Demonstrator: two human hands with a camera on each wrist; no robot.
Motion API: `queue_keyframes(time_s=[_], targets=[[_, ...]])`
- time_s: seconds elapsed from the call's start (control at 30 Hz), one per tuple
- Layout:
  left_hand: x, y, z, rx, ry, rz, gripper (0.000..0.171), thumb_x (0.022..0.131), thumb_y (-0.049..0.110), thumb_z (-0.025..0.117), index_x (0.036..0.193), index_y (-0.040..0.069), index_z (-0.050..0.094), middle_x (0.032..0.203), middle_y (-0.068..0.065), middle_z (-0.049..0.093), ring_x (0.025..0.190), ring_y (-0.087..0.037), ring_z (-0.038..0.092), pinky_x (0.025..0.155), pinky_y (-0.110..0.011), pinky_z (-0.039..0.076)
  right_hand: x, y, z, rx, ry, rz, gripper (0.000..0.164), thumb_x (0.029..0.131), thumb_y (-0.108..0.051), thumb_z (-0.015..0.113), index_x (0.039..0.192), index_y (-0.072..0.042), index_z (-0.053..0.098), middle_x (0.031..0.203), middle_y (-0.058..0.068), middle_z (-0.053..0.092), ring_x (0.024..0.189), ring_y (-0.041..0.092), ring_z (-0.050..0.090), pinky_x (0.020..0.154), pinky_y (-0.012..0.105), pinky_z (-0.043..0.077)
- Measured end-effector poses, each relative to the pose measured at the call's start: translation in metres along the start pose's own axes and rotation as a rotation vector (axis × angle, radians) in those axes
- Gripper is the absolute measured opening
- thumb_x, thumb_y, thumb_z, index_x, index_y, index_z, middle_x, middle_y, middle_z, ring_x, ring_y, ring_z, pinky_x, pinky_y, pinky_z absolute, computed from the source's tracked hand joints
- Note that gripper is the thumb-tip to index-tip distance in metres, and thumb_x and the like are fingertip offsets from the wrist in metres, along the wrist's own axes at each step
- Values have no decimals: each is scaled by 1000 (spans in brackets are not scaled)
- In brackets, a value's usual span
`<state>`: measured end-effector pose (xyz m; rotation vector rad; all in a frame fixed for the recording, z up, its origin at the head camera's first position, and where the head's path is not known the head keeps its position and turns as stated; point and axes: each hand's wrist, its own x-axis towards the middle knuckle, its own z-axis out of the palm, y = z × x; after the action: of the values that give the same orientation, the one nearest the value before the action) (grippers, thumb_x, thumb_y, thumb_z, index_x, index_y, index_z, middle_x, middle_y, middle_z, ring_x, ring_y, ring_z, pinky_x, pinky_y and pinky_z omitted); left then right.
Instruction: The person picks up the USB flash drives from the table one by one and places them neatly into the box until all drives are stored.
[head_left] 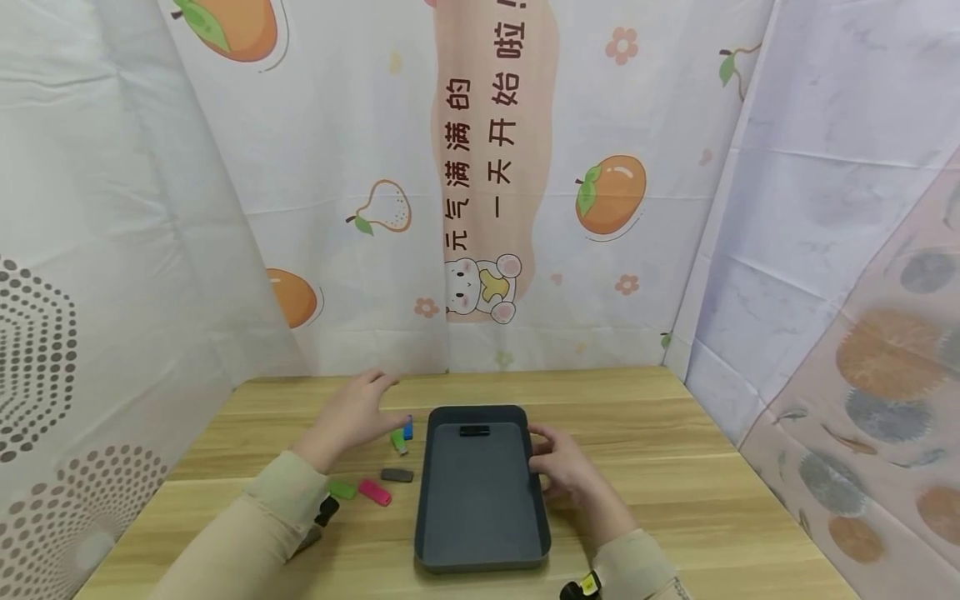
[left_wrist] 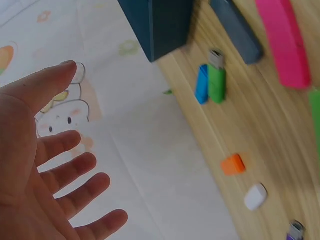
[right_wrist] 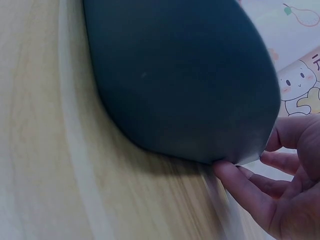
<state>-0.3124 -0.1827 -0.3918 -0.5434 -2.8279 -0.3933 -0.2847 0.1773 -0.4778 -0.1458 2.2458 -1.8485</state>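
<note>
the left hand (head_left: 348, 423) is spread wide with nothing in it, above the wooden table (head_left: 660, 454) and left of the dark tray (head_left: 482, 508), as far as i can see from here. by its thumb lie a blue stick (head_left: 408, 427) and a green stick (head_left: 399, 442); nearer its wrist are a grey stick (head_left: 397, 475) and a pink stick (head_left: 375, 492). the right hand (head_left: 562, 468) pinches the tray's edge, so the tray sits just left of that grip, with a black stick (head_left: 474, 431) inside at its far end. i'd have the right grip stay light and level, since a tipped tray could let the black stick slide. the left fingers would do best narrowed before any pick: the blue and green sticks lie touching, and a broad grasp might disturb both.
</note>
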Motion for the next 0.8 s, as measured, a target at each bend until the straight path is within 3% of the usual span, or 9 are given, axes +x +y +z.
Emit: queue_keyframes(time_s=[0.3, 0.5, 0.8], targets=[[-10, -25, 1, 44, -15, -3, 74, 83, 51, 80, 139, 5, 60, 141, -21, 54, 127, -44, 53, 98, -61, 46, -2, -3, 2, 3, 4, 3, 78, 82, 10, 59, 155, 0, 35, 130, 33, 53, 101, 38, 64, 59, 56, 58], [-14, -37, -4, 37, -58, -53, 72, 83, 47, 81, 138, 4, 61, 142, -24, 53, 126, -48, 52, 98, -64, 45, -1, -4, 0, 5, 2, 6, 77, 82, 9, 60, 155, 0, 36, 130, 33, 53, 101, 39, 64, 60, 55, 58], [-23, -64, 4, 21, -79, -97, 73, 81, 48, 82, 133, 1, 63, 138, -25, 55, 125, -48, 52, 98, -64, 44, -3, -5, 1, 3, 11, 3, 78, 81, 10, 60, 155, 0, 37, 129, 32, 55, 99, 38, 65, 58, 57, 57]])
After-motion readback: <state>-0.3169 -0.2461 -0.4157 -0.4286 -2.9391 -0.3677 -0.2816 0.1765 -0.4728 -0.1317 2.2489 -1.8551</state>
